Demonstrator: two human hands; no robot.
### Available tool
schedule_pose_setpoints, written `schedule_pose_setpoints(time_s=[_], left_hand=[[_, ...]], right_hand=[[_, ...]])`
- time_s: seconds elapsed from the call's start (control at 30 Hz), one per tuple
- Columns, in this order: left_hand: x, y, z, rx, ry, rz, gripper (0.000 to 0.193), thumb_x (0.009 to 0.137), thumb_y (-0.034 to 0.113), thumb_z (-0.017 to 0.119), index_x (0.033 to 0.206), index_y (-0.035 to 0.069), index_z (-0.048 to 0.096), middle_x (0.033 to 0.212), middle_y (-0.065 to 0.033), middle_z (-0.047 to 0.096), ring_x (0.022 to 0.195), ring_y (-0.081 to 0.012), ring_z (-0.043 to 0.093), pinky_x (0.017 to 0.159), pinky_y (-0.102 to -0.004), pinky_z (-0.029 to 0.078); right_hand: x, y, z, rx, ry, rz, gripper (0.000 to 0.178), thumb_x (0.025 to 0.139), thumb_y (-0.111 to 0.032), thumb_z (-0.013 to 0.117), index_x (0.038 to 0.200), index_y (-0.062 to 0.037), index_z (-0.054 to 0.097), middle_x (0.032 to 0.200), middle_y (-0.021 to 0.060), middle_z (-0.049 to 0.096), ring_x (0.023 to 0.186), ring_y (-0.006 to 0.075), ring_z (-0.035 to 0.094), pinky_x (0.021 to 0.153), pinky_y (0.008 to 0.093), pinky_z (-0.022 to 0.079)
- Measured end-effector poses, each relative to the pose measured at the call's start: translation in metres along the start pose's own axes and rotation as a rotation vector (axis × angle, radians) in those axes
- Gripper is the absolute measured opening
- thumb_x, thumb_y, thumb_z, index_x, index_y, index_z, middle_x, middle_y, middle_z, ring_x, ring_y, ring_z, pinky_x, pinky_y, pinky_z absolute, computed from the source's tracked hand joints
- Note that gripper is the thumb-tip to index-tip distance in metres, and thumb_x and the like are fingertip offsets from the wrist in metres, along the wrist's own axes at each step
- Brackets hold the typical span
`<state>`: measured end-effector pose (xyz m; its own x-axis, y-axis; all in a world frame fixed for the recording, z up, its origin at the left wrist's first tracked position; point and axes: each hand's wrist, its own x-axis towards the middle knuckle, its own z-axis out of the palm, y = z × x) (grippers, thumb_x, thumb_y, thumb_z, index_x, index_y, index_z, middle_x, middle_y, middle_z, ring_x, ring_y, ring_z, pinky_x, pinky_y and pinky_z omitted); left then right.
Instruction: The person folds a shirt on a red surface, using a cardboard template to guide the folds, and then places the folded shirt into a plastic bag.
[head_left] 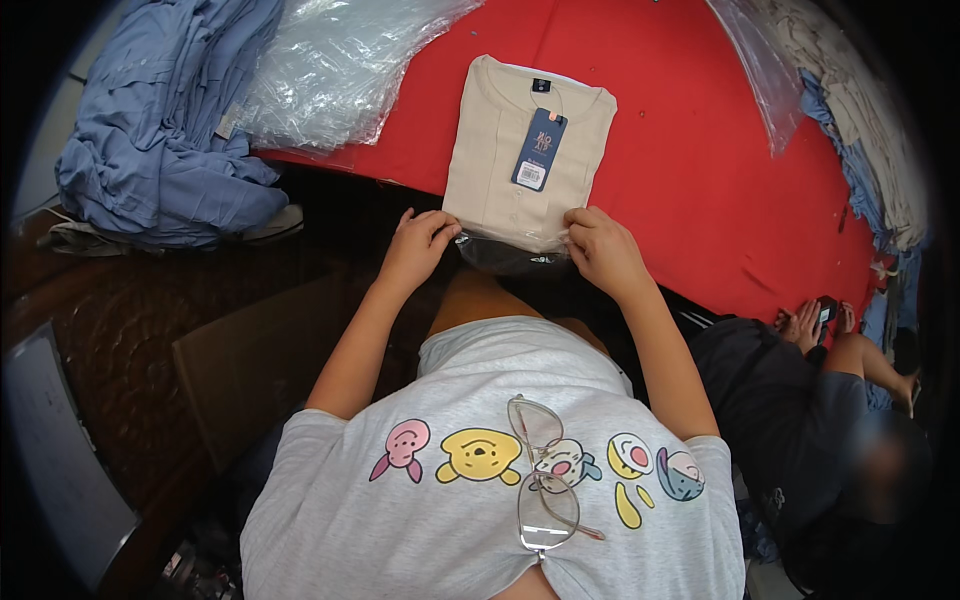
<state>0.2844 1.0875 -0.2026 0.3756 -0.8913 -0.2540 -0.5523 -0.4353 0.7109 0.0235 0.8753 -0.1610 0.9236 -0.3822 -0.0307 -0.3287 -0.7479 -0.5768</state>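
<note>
A folded beige shirt (485,160) with buttons down its front lies on the red-covered table, its collar pointing away from me. A dark blue hang tag (540,150) rests on its chest. Clear plastic bag (510,258) film wraps the shirt's near end and hangs past the table edge. My left hand (415,246) pinches the film at the near left corner. At the near right corner, my right hand (604,250) is closed on the same film, fingertips against the shirt. How far up the bag covers the shirt is hard to tell.
Stacked clear plastic bags (325,75) and a heap of blue garments (170,150) occupy the left. More garments (865,110) lie along the right side of the red tabletop (720,190). A co-worker (790,400) sits at the right, holding a phone (826,310).
</note>
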Motion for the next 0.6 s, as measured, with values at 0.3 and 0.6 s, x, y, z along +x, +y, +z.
schedule_pose_setpoints(time_s=[0.3,0.6], left_hand=[[-0.002,0.008,0.012,0.308,0.461,0.124,0.008,0.100,0.016,0.070,0.099,0.009,0.075,0.101,-0.0018,0.074,0.103,-0.0241,0.071,0.123,-0.0712,0.024],[0.023,0.007,-0.004,0.483,0.502,0.183,0.007,0.097,0.015,0.074,0.100,0.010,0.077,0.102,-0.0016,0.075,0.101,-0.0248,0.072,0.122,-0.0669,0.028]], right_hand=[[0.004,-0.002,0.011,0.035,0.060,0.043,0.014,0.088,-0.007,0.075,0.081,0.0019,0.067,0.110,0.0106,0.070,0.104,0.0315,0.067,0.086,0.0428,0.057],[0.014,-0.004,0.021,-0.016,0.064,0.121,0.012,0.088,-0.013,0.076,0.083,-0.0024,0.073,0.098,0.0075,0.065,0.098,0.0299,0.064,0.082,0.0433,0.058]])
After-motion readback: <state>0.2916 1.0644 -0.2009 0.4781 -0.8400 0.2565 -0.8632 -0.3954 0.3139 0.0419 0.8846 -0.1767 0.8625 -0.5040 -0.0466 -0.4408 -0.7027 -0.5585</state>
